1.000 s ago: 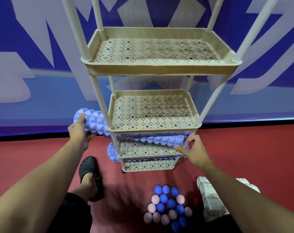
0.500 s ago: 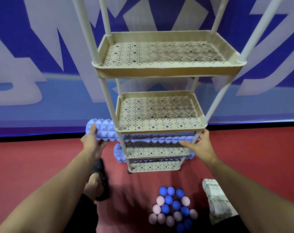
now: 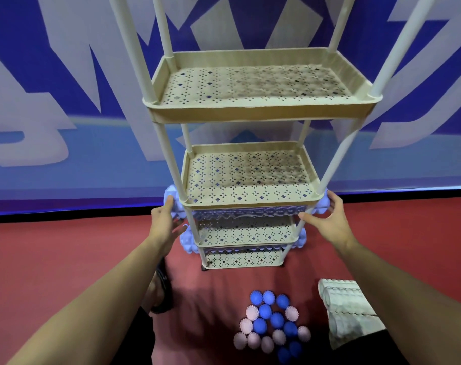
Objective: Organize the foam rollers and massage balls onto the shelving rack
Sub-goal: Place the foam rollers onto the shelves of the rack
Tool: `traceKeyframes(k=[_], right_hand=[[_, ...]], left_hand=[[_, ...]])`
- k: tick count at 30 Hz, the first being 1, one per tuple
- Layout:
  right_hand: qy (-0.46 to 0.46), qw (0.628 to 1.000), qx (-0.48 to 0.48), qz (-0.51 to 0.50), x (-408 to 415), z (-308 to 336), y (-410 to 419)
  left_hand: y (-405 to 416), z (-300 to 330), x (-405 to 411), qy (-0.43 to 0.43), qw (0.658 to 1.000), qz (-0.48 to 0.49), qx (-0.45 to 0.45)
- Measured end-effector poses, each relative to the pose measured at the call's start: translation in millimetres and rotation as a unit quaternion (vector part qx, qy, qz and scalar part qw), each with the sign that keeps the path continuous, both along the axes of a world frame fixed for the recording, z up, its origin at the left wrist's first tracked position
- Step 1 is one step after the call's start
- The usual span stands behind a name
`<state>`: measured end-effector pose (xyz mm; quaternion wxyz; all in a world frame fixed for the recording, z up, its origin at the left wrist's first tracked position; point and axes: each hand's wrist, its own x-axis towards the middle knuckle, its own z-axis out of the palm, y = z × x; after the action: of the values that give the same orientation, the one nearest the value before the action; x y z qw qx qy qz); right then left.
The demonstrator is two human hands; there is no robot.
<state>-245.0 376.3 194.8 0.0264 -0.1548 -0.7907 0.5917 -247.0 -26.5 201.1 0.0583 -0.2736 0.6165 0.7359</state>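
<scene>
No legible text anywhere, wall banner (image 3: 66,101) included

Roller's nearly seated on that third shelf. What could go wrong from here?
1. The purple roller is longer than its shelf: both ends stick out past the posts, so it may roll or slide off once the left hand and right hand let go.
2. The rack is tall and narrow; a sideways push could tip it.
3. The massage balls lie loose underfoot, a slipping hazard.
</scene>
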Motion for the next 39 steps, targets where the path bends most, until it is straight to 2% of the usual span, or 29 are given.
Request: traceKeyframes(k=[4,11,15,18,20,22,26,30,35,39], right_hand=[[-0.019,1.000,0.020,0.014,0.6,1.7,7.1],[-0.044,0.997,0.051,0.037,5.5,1.2,11.0],[-0.059,0.991,0.106,0.057,9.0,3.3,15.9],[-0.072,0.982,0.159,0.076,18.4,4.8,15.3],[-0.073,0.969,0.207,0.110,27.7,4.5,17.6],[-0.064,0.949,0.260,0.165,36.5,5.1,25.2],[-0.080,0.899,0.358,0.239,50.4,8.8,53.9],[-0.116,0.866,0.400,0.277,63.5,4.6,91.7],[-0.189,0.853,0.396,0.283,85.5,-16.6,150.7],[-0.260,0.854,0.362,0.268,107.4,-54.7,199.5]], left_hand=[[9.2,5.8,13.8,-0.011,0.994,-0.037,-0.105],[-1.4,3.4,14.7,-0.017,0.987,-0.070,-0.140],[3.3,6.5,22.1,-0.011,0.971,-0.111,-0.212],[1.4,-2.9,31.5,-0.020,0.934,-0.143,-0.326],[4.3,-12.1,46.1,-0.042,0.882,-0.212,-0.418],[17.5,-20.8,61.8,-0.060,0.838,-0.288,-0.460],[62.1,-23.2,75.9,-0.026,0.803,-0.373,-0.465],[119.2,-36.6,68.8,0.004,0.771,-0.441,-0.459],[203.0,-61.9,63.3,0.022,0.737,-0.505,-0.448],[264.6,-107.9,59.6,-0.001,0.729,-0.551,-0.406]])
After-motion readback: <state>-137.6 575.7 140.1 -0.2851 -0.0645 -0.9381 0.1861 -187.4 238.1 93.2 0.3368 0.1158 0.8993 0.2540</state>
